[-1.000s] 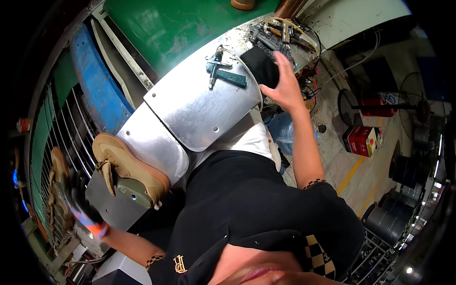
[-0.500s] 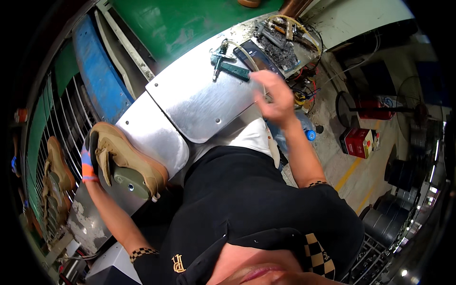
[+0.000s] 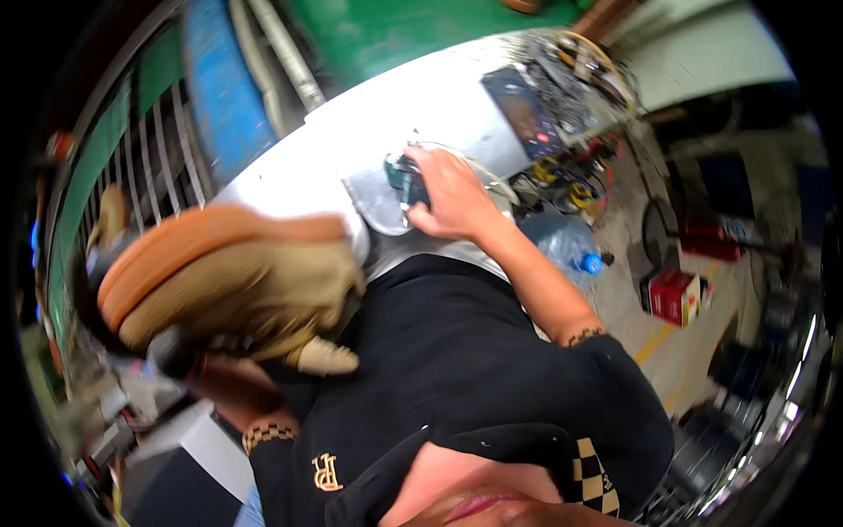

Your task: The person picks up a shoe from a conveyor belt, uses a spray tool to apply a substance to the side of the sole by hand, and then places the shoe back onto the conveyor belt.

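Observation:
A tan boot point(image 3: 237, 290) with an orange-brown sole is raised in front of me on the left, smeared by motion. My left hand point(image 3: 172, 353), in a dark-fingered glove, grips it near one end; much of that hand is hidden behind the boot. My right hand point(image 3: 452, 193) is bare and closed around a green pistol-shaped tool point(image 3: 395, 174) with a metal nozzle. A thin pale hose point(image 3: 492, 180) runs beside that hand. Both are just above the shiny metal work surface point(image 3: 378, 206).
A dark phone point(image 3: 522, 110) and a heap of hand tools point(image 3: 571, 79) lie at the surface's far right. Below them are tangled wires point(image 3: 571, 176) and a clear bottle point(image 3: 562, 241). A barred rack point(image 3: 167, 140) stands left; a red box point(image 3: 672, 294) is on the floor.
My right hand has taken hold of the green tool and drawn it nearer. My left hand has lifted the boot off its green-grey support and turned it over, sole upward.

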The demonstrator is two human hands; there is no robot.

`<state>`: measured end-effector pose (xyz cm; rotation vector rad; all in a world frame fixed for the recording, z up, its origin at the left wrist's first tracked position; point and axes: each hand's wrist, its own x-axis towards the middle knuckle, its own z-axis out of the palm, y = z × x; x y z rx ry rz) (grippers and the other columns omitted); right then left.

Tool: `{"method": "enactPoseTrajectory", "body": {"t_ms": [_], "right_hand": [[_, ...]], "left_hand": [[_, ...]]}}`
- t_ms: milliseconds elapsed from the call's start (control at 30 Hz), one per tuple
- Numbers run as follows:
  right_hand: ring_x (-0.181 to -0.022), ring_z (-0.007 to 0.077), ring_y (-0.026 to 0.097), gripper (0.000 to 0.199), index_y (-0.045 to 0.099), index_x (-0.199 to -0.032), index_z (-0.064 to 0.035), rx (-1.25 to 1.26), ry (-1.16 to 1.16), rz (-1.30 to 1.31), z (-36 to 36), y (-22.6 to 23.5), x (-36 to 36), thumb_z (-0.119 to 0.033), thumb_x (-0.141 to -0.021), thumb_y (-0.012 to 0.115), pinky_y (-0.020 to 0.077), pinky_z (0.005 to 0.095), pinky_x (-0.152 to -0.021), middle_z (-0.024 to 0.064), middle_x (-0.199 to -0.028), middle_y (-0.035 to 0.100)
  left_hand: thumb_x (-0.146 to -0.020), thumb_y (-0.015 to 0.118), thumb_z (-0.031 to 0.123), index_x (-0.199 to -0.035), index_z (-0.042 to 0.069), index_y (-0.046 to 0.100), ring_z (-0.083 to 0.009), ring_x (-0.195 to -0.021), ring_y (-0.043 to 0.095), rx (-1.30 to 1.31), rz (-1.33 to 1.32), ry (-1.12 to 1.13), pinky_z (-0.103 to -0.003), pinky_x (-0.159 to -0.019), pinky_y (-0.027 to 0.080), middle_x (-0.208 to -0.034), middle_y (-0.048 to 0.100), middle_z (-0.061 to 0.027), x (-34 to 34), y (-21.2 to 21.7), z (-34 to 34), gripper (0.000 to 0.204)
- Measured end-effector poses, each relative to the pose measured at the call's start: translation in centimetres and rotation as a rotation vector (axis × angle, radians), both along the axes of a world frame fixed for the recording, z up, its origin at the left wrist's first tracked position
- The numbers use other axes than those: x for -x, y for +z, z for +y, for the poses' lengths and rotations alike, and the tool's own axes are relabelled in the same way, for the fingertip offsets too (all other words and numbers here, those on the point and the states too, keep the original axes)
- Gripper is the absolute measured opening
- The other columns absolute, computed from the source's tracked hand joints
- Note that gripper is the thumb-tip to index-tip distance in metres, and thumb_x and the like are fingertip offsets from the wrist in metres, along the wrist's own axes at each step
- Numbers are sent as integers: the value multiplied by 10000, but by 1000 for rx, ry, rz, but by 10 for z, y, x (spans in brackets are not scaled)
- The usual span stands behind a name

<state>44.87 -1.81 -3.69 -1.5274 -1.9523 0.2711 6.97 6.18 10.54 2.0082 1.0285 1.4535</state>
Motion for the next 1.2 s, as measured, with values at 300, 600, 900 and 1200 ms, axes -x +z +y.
{"method": "enactPoseTrajectory", "body": {"t_ms": [300,600,900,1200], "right_hand": [[-734,196,647,443,466,-1303,114,-68,308,786,-25,69,29,27,-869,491,565,353,-715,145,-893,632],[-696,144,663,385,547,-1236,111,-310,450,735,42,127,67,22,-861,570,543,283,-648,110,-782,662],[-615,128,632,333,663,-1141,12,-187,343,849,41,78,63,-104,-830,678,514,281,-597,54,-735,669],[-628,102,609,395,576,-1268,27,248,301,1049,2,8,59,-35,-879,586,511,258,-613,45,-765,627]], "left_hand": [[-676,753,211,-1275,-61,536,-231,-1056,625,58,-31,-220,-341,-953,470,-1151,650,-163,-80,30,25,693],[-712,800,94,-1265,-28,578,-178,-1081,599,133,-94,-265,-309,-968,456,-1206,636,-108,-80,32,46,608],[-786,705,404,-1286,-50,551,-256,-1111,607,164,-136,-199,-377,-999,450,-1203,631,-168,-55,3,85,693],[-920,620,338,-1250,-24,575,-208,-1108,608,239,-264,-89,-339,-978,461,-1201,635,-120,23,-63,138,492]]}}
